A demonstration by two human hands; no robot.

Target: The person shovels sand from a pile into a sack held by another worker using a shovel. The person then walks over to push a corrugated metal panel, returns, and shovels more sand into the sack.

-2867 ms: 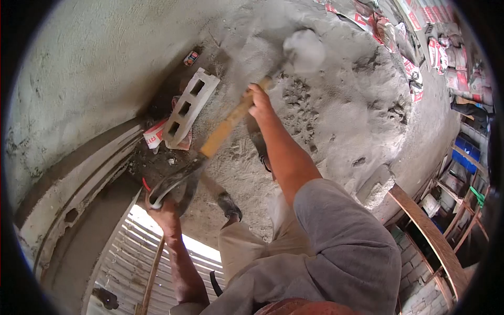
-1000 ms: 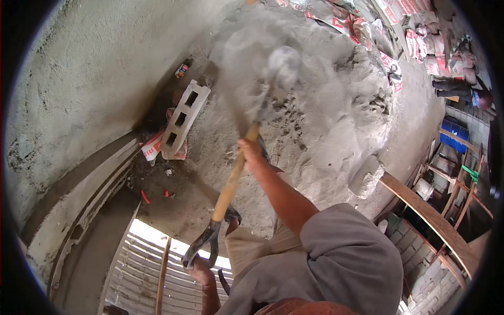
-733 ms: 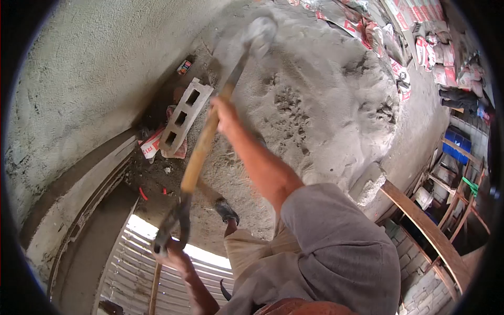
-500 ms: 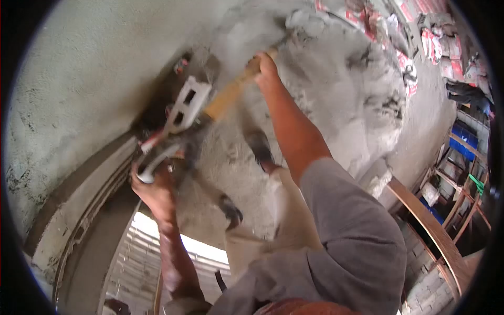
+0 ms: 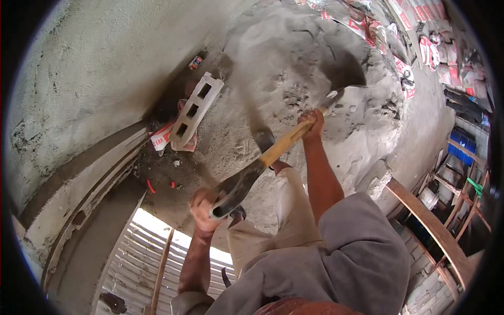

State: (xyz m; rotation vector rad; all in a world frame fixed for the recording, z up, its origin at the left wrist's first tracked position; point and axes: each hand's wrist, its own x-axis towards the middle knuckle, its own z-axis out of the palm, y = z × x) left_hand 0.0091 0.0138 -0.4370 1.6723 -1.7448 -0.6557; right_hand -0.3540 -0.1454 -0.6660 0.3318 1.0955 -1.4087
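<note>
A shovel (image 5: pixel 282 146) with a wooden shaft and a dark grip slants across the middle of the view. My left hand (image 5: pixel 205 210) is closed round the grip at its lower left end. Farther up, my right hand (image 5: pixel 313 125) wraps round the shaft just short of the metal socket. The dark blade lies low over the grey powdery pile (image 5: pixel 294 47); its outline blends with the shadow there, and I cannot tell how much it carries. My feet stand at the near side of the pile, below the shaft.
A hollow concrete block (image 5: pixel 197 112) lies by the left wall (image 5: pixel 100 68), over a red and white bag. Torn bags (image 5: pixel 375 34) line the pile's far right edge. To the right are a wooden plank (image 5: pixel 430 231), a blue drum (image 5: pixel 462 147) and a dark-clothed person, partly visible.
The blade has swung from the upper left of the pile to its right side. My left hand has come down and rightward from near the block; my right hand has moved right and lower.
</note>
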